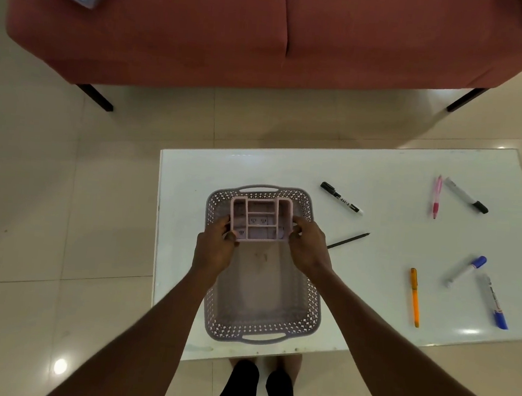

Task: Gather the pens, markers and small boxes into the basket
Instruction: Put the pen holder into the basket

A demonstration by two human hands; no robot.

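We see both hands, left hand (214,246) and right hand (307,249), filling the far half of the grey basket (313,309), gripping a pink divided tray (261,218) that blocks that end. The near half of the basket floor lies open from above. To the right, the white table (390,184) has bare lanes between the black marker (341,198), pencil (349,240), orange pen (415,298), two blue markers and pink pen (436,197).
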